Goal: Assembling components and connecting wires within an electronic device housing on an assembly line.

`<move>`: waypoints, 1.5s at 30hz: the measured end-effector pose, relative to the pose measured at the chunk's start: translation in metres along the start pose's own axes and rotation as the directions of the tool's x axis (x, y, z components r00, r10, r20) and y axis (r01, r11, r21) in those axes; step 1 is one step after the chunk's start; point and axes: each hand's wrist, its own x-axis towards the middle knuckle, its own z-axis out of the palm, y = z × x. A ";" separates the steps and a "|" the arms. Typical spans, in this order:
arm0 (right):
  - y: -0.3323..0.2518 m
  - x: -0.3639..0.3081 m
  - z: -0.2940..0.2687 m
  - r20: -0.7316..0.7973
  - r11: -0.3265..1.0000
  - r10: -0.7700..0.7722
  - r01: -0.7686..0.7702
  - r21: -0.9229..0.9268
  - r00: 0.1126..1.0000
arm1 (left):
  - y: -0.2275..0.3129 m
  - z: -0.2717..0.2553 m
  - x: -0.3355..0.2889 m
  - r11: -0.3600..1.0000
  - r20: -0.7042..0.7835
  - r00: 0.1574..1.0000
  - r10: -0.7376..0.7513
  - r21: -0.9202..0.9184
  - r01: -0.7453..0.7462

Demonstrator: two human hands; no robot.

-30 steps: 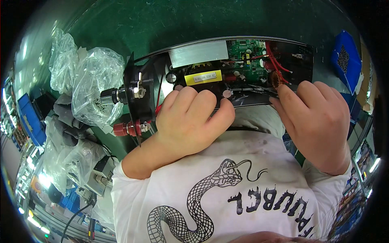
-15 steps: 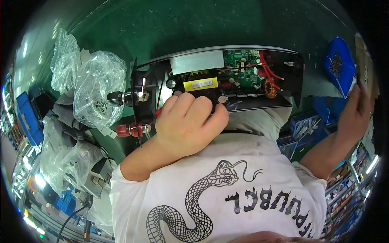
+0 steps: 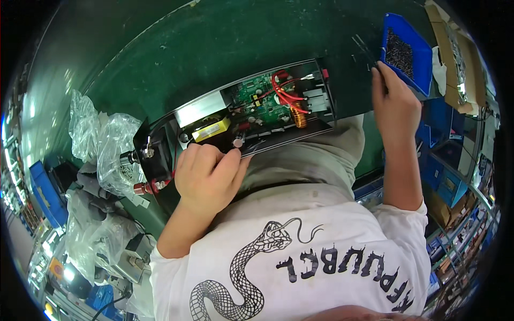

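An open black device housing (image 3: pixel 289 140) lies aslant at the bench's near edge, partly over my lap. Inside are a green circuit board (image 3: pixel 261 109), a yellow-wrapped transformer (image 3: pixel 211 130), a copper coil (image 3: pixel 299 116) and red wires (image 3: pixel 279 88). Black and red binding posts (image 3: pixel 140 188) stick out of its left end panel. My left hand (image 3: pixel 206 174) is closed over the near wall, fingertips hidden inside. To the right of the housing, my right hand (image 3: pixel 396 101) pinches a thin two-pronged tool like tweezers (image 3: pixel 367 49), beside a blue bin (image 3: pixel 423 51) of small dark screws (image 3: pixel 399 53).
Clear plastic bags (image 3: pixel 115 152) and grey cloth (image 3: pixel 92 179) lie left of the housing. A cardboard box (image 3: pixel 455 59) stands beyond the blue bin, at the right. A few small loose pieces lie on the green bench top (image 3: pixel 257 40) near the tool.
My right hand has come from the far right to the near left of the screw bin, and the tool now shows. The housing appears tilted and shifted left; my left hand stays on it.
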 end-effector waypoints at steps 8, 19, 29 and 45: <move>0.019 0.020 0.017 0.017 0.998 0.050 -0.049 -0.047 0.999 | 0.000 -0.007 0.002 1.000 0.029 1.000 0.010 -0.003 -0.010; 0.007 -0.001 0.016 0.129 0.984 0.103 -0.121 0.134 0.986 | 0.003 -0.003 0.003 0.998 -0.009 1.000 0.004 0.059 -0.003; -0.006 0.022 0.017 0.303 0.951 0.171 -0.237 0.197 0.938 | 0.003 0.003 0.001 0.997 -0.054 0.999 -0.005 0.078 0.009; -0.010 0.032 0.013 0.458 0.961 0.074 -0.187 0.205 0.886 | 0.002 0.003 0.000 0.997 -0.108 0.994 0.026 0.072 -0.018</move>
